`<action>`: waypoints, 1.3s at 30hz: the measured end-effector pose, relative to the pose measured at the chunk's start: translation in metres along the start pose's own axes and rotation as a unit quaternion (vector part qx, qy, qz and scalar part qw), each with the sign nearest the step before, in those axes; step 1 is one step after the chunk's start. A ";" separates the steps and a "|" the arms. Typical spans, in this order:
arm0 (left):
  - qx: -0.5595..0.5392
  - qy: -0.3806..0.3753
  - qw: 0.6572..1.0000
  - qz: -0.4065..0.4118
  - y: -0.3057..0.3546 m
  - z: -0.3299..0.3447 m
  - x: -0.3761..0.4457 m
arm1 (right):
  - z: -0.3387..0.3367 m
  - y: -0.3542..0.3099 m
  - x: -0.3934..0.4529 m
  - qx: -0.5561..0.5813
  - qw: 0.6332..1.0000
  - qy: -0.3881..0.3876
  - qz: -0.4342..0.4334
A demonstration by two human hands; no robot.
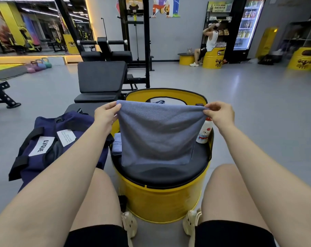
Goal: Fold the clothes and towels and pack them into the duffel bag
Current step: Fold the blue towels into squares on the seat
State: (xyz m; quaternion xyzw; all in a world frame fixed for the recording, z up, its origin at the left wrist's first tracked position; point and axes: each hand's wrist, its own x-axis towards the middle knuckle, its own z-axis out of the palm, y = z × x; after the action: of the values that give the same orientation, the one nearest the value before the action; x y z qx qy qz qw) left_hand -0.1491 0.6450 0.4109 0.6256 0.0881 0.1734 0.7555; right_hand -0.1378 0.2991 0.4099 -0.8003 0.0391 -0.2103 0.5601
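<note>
Holding the towel up by its top corners.

My left hand (105, 114) and right hand (219, 113) each pinch a top corner of the blue-grey towel (156, 134), which hangs over the yellow barrel seat (160, 198); the navy duffel bag (49, 139) lies on the floor just left, a bottle (203, 133) stands on the seat's right side.

A blue-grey towel (156, 132) hangs in front of a yellow drum seat (161, 198), hiding much of its black cushion and backrest opening. Behind the towel, a folded cloth (116, 144) shows only its left edge — its printed letters are cut short. A white bottle (203, 133) is partly covered too. The navy duffel bag (49, 139) lies partly behind the left forearm — its small label is unreadable.
</note>
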 end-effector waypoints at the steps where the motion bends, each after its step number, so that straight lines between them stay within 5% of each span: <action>1: -0.003 -0.002 1.000 -0.003 -0.001 0.001 -0.002 | -0.001 0.001 -0.003 -0.001 1.000 0.005 -0.001; 18: 0.004 -0.002 1.000 0.025 0.002 0.001 -0.051 | -0.029 -0.009 -0.037 0.026 0.998 0.050 -0.013; 31: 0.167 -0.042 0.985 -0.007 -0.048 -0.010 -0.024 | 0.009 0.039 -0.023 -0.103 0.994 -0.024 0.007; 39: 0.245 0.013 0.969 -0.006 -0.088 -0.012 0.032 | 0.057 0.074 0.010 -0.128 0.991 -0.045 0.015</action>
State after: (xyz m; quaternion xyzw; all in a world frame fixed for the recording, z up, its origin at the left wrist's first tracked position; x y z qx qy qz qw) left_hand -0.1101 0.6545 0.3252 0.7886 0.1420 0.1501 0.5791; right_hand -0.0946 0.3191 0.3291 -0.8733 0.0525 -0.1590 0.4575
